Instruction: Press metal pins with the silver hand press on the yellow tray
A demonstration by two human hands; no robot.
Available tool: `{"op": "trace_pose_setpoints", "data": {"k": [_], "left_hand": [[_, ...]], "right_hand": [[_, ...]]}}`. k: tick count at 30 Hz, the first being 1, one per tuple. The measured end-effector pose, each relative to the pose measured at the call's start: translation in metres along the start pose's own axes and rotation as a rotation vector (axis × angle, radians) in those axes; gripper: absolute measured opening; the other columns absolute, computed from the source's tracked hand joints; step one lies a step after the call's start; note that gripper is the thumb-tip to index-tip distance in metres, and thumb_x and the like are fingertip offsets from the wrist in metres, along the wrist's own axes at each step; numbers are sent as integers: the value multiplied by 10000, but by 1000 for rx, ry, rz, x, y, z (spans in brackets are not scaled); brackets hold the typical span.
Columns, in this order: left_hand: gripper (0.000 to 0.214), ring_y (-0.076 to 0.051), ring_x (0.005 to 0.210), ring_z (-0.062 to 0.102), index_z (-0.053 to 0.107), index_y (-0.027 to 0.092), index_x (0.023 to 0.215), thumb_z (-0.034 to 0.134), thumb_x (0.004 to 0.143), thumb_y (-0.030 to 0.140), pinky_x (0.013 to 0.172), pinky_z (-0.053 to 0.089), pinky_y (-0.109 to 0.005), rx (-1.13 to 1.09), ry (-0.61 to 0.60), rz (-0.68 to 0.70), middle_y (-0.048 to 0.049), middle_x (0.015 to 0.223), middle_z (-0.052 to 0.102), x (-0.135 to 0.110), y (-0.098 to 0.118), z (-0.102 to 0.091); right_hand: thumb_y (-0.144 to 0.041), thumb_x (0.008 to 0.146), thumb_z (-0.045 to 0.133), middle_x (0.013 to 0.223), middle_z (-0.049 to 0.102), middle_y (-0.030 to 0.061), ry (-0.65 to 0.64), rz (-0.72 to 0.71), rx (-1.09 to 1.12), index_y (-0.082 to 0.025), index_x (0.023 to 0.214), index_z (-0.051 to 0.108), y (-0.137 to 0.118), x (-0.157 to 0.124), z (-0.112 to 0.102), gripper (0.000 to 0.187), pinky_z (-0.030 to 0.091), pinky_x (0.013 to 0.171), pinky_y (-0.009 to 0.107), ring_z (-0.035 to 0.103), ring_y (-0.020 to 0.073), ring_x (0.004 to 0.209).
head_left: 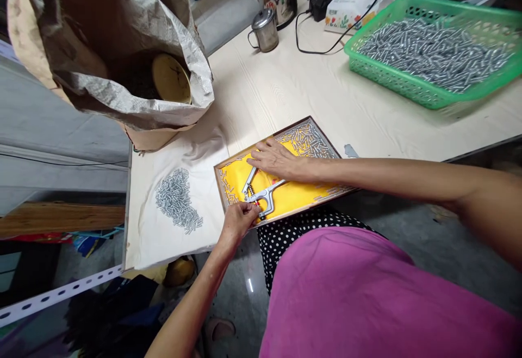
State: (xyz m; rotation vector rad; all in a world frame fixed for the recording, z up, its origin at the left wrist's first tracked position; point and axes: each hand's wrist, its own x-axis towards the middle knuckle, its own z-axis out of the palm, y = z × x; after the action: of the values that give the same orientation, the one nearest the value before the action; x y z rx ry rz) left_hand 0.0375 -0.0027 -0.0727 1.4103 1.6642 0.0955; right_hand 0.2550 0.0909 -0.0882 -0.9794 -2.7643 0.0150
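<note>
A pair of silver hand-press pliers (267,198) with a C-shaped jaw and a small spring lies in a shallow tray (218,181) lined in yellow. At the jaw, my left hand (238,221) has thumb and fingertips pinched together; whatever is between them is hidden or too small to tell. My right hand (277,159) lies palm down across the tray, over the pliers' handles, its fingers stretched out. Beyond it, small silver metal pins (308,139) fill the tray's far right corner. More pins (228,187) are scattered along its left side.
Left of the tray, a heap of pins (176,199) rests on a white cloth. Behind it stands a large open sack (163,113) with a yellowish round container inside. A green basket (408,89) of metal pieces is back right. A metal cup (266,35) and kettle stand behind.
</note>
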Motion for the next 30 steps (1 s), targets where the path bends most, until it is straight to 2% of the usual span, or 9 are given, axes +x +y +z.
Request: {"op": "trace_pose_setpoints", "data": {"k": [4,12,16,18,22,25,27,30], "left_hand": [[410,-104,472,432,608,165,573,625,690,558,477,277,-228,-16,18,-8,-4,494,535,-1,-1,1],[390,-107,476,449,634,161,628,641,675,548,487,311,-228,-52,10,-25,-2,515,562,-4,4,2],[384,-109,485,457,629,165,615,628,695,541,494,321,-225,-27,20,-4,-2,519,564,-4,5,2],[378,-108,481,457,635,164,624,631,700,535,492,323,-225,-29,17,-12,-1,519,566,-4,5,2],[380,-101,458,443,622,164,617,655,699,534,475,307,-225,-59,1,-37,6,503,556,-3,6,1],[402,-100,449,439,604,167,597,666,687,554,468,301,-227,-81,-7,-58,8,494,547,-4,7,1],[407,-102,456,440,600,168,591,659,690,558,475,305,-229,-70,-15,-51,6,494,546,-5,9,1],[377,-105,474,442,592,172,597,645,707,529,494,308,-232,-49,-22,-13,12,501,543,-7,11,2]], "right_hand": [[-138,1000,417,989,650,93,-80,-2,-83,-159,968,647,11,18,0,233,334,851,407,480,257,1034],[-149,1014,405,949,652,83,15,35,-85,-166,1014,650,10,8,3,245,299,824,401,478,248,996],[-155,1009,410,977,660,81,-25,51,-88,-175,1013,656,10,8,2,247,292,836,403,476,248,984],[-151,1004,414,1015,661,79,-53,5,-98,-178,1009,654,15,11,-3,241,291,851,400,477,243,986],[-165,1001,420,1003,664,50,-151,-204,-120,-206,985,650,30,25,-19,234,295,873,400,483,237,978],[-157,989,421,952,660,43,-217,-256,-160,-210,952,658,34,33,-25,245,295,879,412,484,239,957],[-133,990,381,965,648,52,-156,-257,-175,-204,987,655,32,30,-24,283,294,886,412,475,238,974],[-122,1005,321,955,625,62,-31,-197,-166,-201,1052,635,28,10,-20,327,300,869,405,459,237,978]]}}
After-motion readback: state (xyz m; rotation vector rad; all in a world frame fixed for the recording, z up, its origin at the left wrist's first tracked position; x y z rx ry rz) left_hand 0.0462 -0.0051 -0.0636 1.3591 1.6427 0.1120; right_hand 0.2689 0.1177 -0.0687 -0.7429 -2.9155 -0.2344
